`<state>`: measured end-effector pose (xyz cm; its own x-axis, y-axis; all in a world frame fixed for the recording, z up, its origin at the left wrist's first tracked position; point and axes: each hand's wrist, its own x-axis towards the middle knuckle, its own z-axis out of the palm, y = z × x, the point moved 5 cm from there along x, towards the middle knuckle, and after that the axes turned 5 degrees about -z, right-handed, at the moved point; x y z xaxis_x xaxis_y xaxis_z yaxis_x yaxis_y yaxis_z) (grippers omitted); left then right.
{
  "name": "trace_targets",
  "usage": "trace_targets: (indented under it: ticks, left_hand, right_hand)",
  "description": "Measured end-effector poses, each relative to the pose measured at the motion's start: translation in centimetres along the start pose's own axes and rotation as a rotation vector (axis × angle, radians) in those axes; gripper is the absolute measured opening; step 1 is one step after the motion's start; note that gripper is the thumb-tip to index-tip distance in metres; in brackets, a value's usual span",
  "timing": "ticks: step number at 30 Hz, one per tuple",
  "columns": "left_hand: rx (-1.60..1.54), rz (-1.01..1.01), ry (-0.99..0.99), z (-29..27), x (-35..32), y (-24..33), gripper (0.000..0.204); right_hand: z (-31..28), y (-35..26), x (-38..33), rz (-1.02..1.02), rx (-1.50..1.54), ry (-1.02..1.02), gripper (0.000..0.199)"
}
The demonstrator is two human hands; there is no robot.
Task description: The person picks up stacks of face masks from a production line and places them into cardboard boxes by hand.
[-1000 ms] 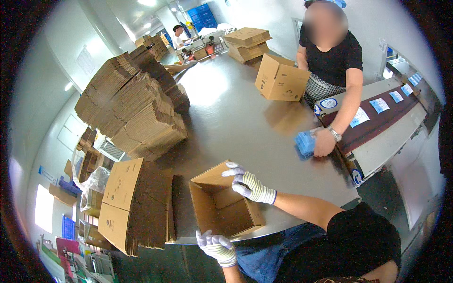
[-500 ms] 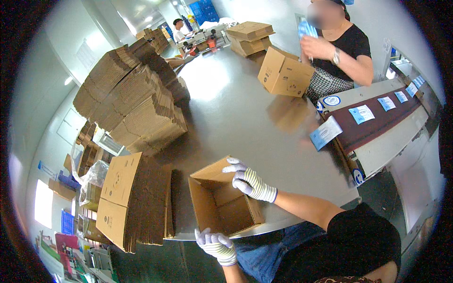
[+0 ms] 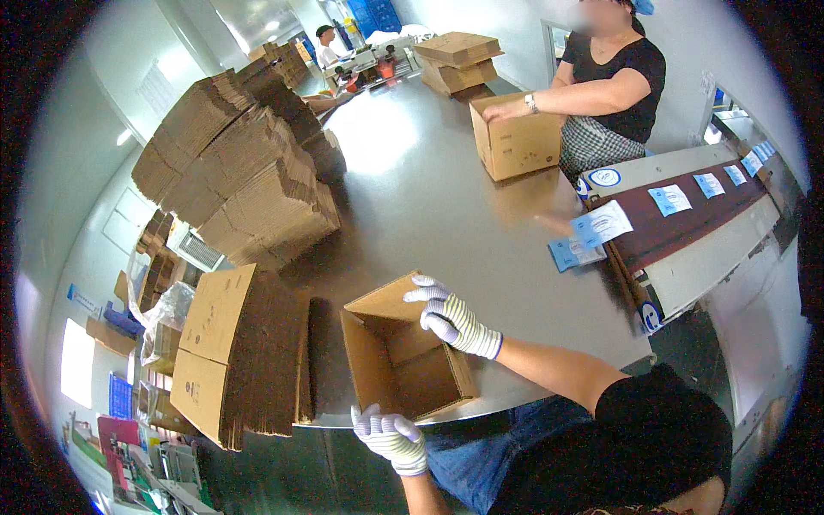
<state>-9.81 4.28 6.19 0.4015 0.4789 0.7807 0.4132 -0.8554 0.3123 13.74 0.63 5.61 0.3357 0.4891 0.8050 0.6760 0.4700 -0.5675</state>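
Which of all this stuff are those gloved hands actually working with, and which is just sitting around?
In use: open cardboard box, left hand at its near edge, right hand on its far flap.

Lying about: flat carton stack, big carton piles, blue-and-white packets, co-worker's box.

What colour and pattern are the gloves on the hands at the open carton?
White knit with thin dark stripes, on both the left hand and right hand; head view, by the open carton.

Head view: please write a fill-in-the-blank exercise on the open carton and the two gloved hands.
1. The open carton lies on a grey ____ table.
2. The right hand rests on the carton's ____ edge.
3. Both hands wear white ____; the left hand is at the carton's near corner.
4. Left of the carton stands a stack of ____ cartons.

Missing words: metal; far; gloves; flattened
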Motion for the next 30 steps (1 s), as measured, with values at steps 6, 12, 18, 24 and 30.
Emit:
trace_targets:
  ticks: [6, 12, 18, 24, 30]
  left_hand:
    - [0.009, -0.03, 0.044, 0.3, -0.4, 0.0, 0.026]
    - [0.105, 0.129, -0.063, -0.2, 0.0, 1.3, 0.024]
    - [0.177, 0.176, -0.32, 0.0, 0.5, 3.6, 0.026]
    - [0.191, 0.149, -0.248, 0.1, 0.2, 3.4, 0.028]
    - [0.188, 0.122, -0.245, -0.3, 0.3, 3.3, 0.028]
  right_hand:
    - [-0.2, 0.0, 0.2, -0.014, -0.052, -0.051, 0.014]
    - [0.0, 1.1, 0.3, -0.058, 0.037, -0.047, 0.014]
    - [1.6, 2.5, 0.9, 0.064, 0.219, 0.026, 0.017]
    - [1.0, 5.2, -5.7, 0.53, 0.298, -0.145, 0.048]
    - [-5.5, 4.8, -11.6, 0.591, -0.074, -0.502, 0.038]
